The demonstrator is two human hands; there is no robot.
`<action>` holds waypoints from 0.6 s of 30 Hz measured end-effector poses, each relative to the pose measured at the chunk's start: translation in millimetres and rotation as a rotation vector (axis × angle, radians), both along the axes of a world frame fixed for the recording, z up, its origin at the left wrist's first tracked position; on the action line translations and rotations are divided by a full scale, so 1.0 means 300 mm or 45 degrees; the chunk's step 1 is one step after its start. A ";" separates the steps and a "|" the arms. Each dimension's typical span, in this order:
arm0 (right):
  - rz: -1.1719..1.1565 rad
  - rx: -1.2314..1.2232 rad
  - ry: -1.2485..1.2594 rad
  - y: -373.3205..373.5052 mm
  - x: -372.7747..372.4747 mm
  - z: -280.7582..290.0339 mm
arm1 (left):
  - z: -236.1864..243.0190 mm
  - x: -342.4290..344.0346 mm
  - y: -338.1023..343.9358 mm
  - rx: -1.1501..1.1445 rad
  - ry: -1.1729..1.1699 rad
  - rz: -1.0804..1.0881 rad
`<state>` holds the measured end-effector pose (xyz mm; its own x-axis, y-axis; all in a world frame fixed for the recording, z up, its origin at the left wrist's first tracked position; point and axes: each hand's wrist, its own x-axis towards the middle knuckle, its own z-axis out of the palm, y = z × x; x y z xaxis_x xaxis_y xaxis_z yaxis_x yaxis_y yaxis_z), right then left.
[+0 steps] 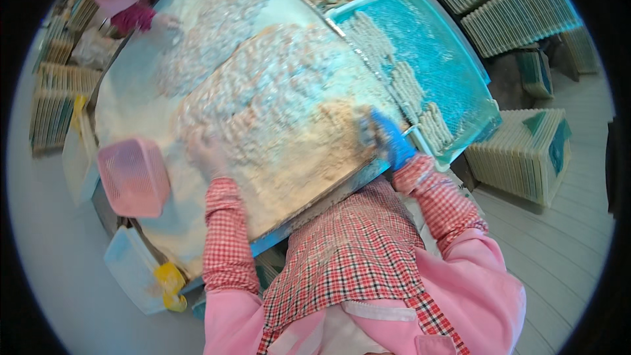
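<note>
Two heaps of pale, powdered pieces cover much of the table; the larger one [269, 72] fills the middle, and the smaller one [210, 33] lies toward the far left corner. White powder [282, 204] coats the table [266, 244] around them, browner and crumbly toward the near right corner.

The left hand [207, 154] is at the near left side of the larger heap, its fingers down among the pieces. It is blurred, so I cannot tell how far the fingers are bent or whether they have hold of a piece. The right hand [388, 139], in a blue glove, is over the near right corner with its fingers partly curled; it too is blurred, and I cannot tell whether anything is in its grasp.

Just beyond the right edge is a blue-green tray [420, 46], with rows of coated pieces [409, 82] along its side nearest the table. A pink basket [135, 177] stands at the left edge, toward the near left corner. Just outside that corner is a pale tub [131, 269] with a yellow thing [169, 279] on it. A co-worker's hand [165, 23] is at the far left, beside the smaller heap. Stacked trays [522, 158] stand on the floor beyond the right edge.
</note>
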<state>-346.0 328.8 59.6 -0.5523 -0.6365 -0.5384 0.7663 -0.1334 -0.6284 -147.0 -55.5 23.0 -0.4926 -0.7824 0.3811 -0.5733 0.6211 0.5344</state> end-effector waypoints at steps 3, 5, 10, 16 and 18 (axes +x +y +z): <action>-0.160 0.758 0.530 0.251 -0.337 0.002 | 0.066 -0.054 -0.030 0.190 -0.087 0.163; -0.211 0.902 0.635 0.362 -0.528 -0.084 | 0.088 -0.105 -0.035 0.120 -0.225 0.191; -0.267 0.756 0.355 0.461 -0.746 -0.247 | 0.050 -0.151 -0.108 0.148 -0.545 0.108; -0.012 0.825 0.500 0.483 -0.763 -0.245 | 0.053 -0.053 -0.093 0.416 -0.081 0.201; -0.003 0.962 0.675 0.461 -0.731 -0.230 | 0.119 -0.024 0.018 0.382 -0.076 0.111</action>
<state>-565.3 467.2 -9.4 -0.8462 -0.2177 -0.4863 0.3534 0.4538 -0.8181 -154.1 -50.0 58.8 -0.4330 -0.8959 0.0994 -0.6532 0.3878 0.6503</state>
